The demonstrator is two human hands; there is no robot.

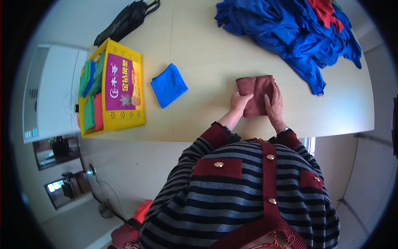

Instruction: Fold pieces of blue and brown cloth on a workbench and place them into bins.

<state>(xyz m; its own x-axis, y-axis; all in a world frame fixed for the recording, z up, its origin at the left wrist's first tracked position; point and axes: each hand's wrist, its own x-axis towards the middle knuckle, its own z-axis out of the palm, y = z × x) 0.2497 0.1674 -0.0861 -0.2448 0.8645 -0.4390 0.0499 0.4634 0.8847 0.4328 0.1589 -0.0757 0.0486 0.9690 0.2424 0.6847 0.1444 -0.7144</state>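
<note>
So both hands are down flat on a folded maroon cloth just right of centre in the frame. The left hand has its fingers resting on the cloth's lower left edge, loosely curled, not really gripping anything. The right hand lies open along the cloth's right side, palm down, pressing it onto the pale worktop. Off to the left of that, well apart, sits a folded blue cloth. Further left is a yellow cardboard box with green, blue and red cloths stacked in it. Upper right of the frame has a big heap of blue cloths with some red mixed in, and a black folded umbrella lies at the upper left.
</note>
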